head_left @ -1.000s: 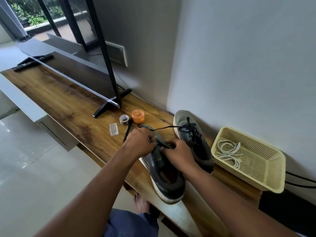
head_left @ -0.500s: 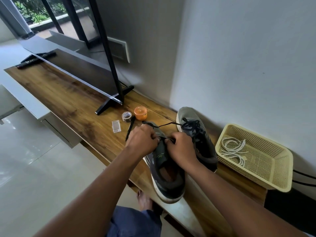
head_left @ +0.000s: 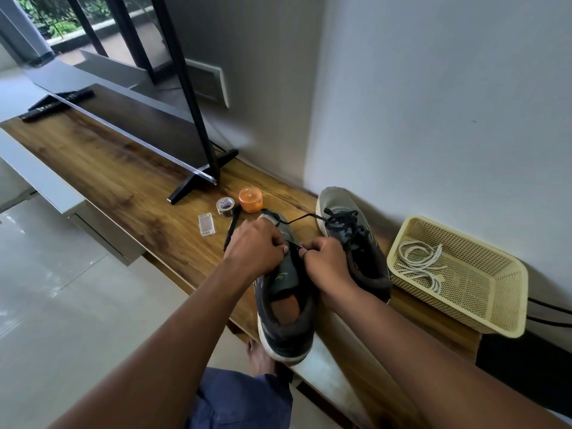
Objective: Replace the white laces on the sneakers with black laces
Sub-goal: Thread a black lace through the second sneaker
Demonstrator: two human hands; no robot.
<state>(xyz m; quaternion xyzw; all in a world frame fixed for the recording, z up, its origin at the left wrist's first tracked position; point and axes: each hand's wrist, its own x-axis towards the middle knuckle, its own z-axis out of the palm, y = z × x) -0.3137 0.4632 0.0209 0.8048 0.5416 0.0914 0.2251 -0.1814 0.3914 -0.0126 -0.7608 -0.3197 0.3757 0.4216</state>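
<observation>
Two dark grey sneakers stand on the wooden table (head_left: 123,174). The near sneaker (head_left: 286,320) points away from me, heel at the table's front edge. My left hand (head_left: 255,246) grips its left side, fingers curled over the eyelet area. My right hand (head_left: 325,261) pinches a black lace (head_left: 295,243) stretched between both hands over the tongue. A loose end of that black lace (head_left: 297,218) runs toward the far sneaker (head_left: 349,239), which carries black lacing. White laces (head_left: 418,261) lie coiled in the yellow basket (head_left: 483,305).
A TV (head_left: 130,116) on a black stand fills the table's left. Near the sneakers' toes sit an orange tub (head_left: 250,199), a tape roll (head_left: 225,206), a clear plastic case (head_left: 206,223) and a black pen (head_left: 231,229). A wall runs behind; tiled floor lies left.
My hands have moved slightly apart, drawing the black lace taut over the near sneaker's tongue. My head has shifted, so the view sits a little differently.
</observation>
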